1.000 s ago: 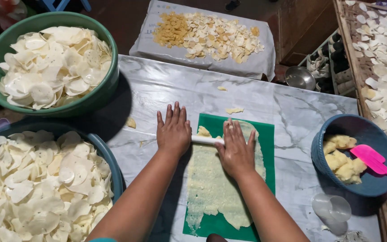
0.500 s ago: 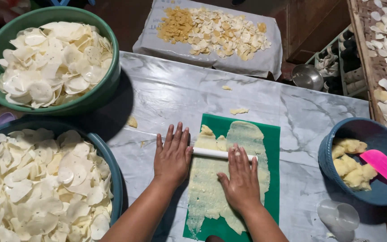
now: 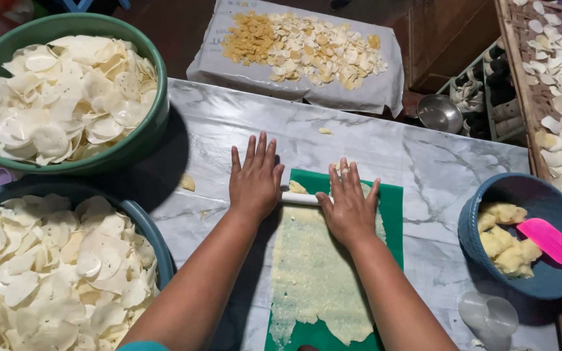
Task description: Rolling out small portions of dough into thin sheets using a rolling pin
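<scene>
Dough sheet [image 3: 317, 273] on green mat [image 3: 391, 201], under white rolling pin [image 3: 299, 197] pressed by left hand [image 3: 254, 179] and right hand [image 3: 349, 208], fingers flat, outstretched; uneven pressure risks tearing thin edges.

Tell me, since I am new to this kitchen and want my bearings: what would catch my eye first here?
At the centre, the left hand and right hand lie flat on a thin white rolling pin across a pale sheet of rolled dough on a green mat. At the left, a green bowl and a blue basin hold heaps of thin white round wafers. At the right, a pink spatula rests in a blue bowl of yellow dough lumps.
</scene>
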